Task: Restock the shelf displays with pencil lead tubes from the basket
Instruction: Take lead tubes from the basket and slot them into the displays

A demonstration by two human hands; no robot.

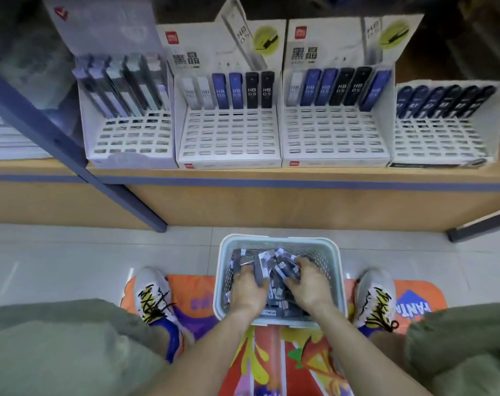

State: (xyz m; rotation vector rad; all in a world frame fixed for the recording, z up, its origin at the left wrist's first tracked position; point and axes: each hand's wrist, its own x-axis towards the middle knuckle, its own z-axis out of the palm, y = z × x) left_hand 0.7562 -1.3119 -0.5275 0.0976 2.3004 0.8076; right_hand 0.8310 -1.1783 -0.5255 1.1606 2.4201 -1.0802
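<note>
Pencil lead tubes [274, 270] are lying heaped in a pale basket [280, 240] that is sitting on the floor [71, 261], partly on a bright printed mat [271, 352], just in front of the shelf [243, 174]. Both hands are reaching down into the basket. The left hand [247, 287] is curling its fingers around a few tubes on the left side of the heap, and the right hand [307, 284] is curling over several tubes on the right side; how many each is gripping is too blurred to tell. The person's shoes [154, 295] are standing on the mat on either side of the basket.

Four white display boxes are standing side by side along the shelf's front edge. The leftmost box [128, 130] is holding a back row of pale and dark tubes. The second box [228, 132] is showing white, blue and black tubes marked HB 0.5 in its back row. The third box [334, 130] is carrying a similar back row of white, blue and black tubes. The rightmost box [443, 132] is holding a back row of dark tubes. In every box the slots nearer the front are standing unfilled.
</note>
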